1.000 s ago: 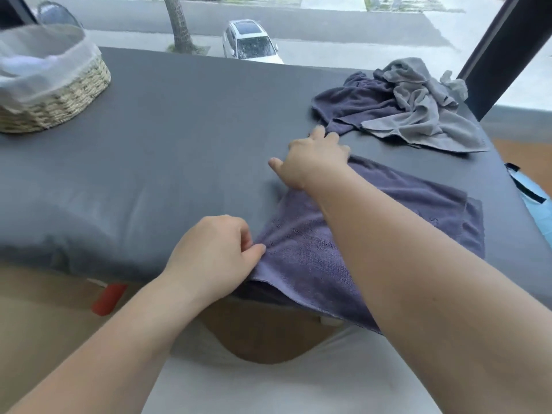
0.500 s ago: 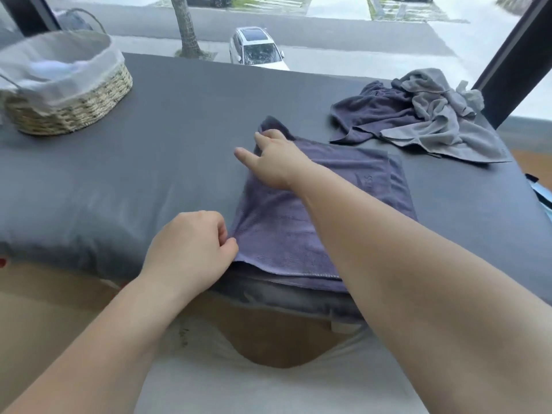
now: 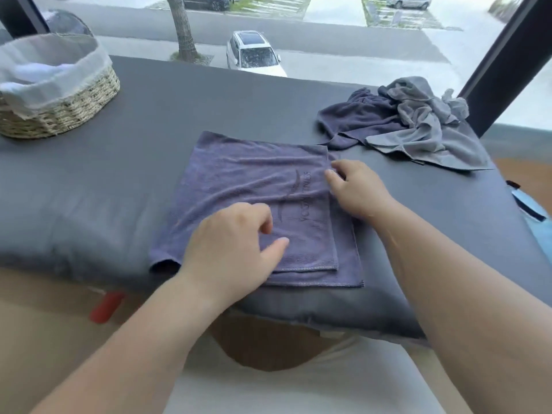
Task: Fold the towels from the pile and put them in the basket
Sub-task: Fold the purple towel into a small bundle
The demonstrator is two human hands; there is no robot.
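A purple towel [image 3: 239, 180] lies folded in half on the grey padded table [image 3: 209, 100], its top layer ending short of the lower layer's right and near edges. My left hand [image 3: 230, 249] rests on the towel's near part with fingers loosely bent and the thumb apart, gripping nothing. My right hand [image 3: 358, 189] is at the right edge of the top layer, fingertips pinching that edge. The pile [image 3: 418, 127] of crumpled purple and grey towels sits at the back right. The woven basket [image 3: 68, 112] with a white liner stands at the back left, white cloth inside.
A window runs behind the table, with a dark frame post [image 3: 501, 64] at the right. A red object [image 3: 107, 306] shows under the table's near edge on the left, and a blue object [image 3: 534, 222] lies off the right side.
My right hand carried the towel's left edge over to the right, folding it in half. My left hand let go of the near corner and now rests on top.
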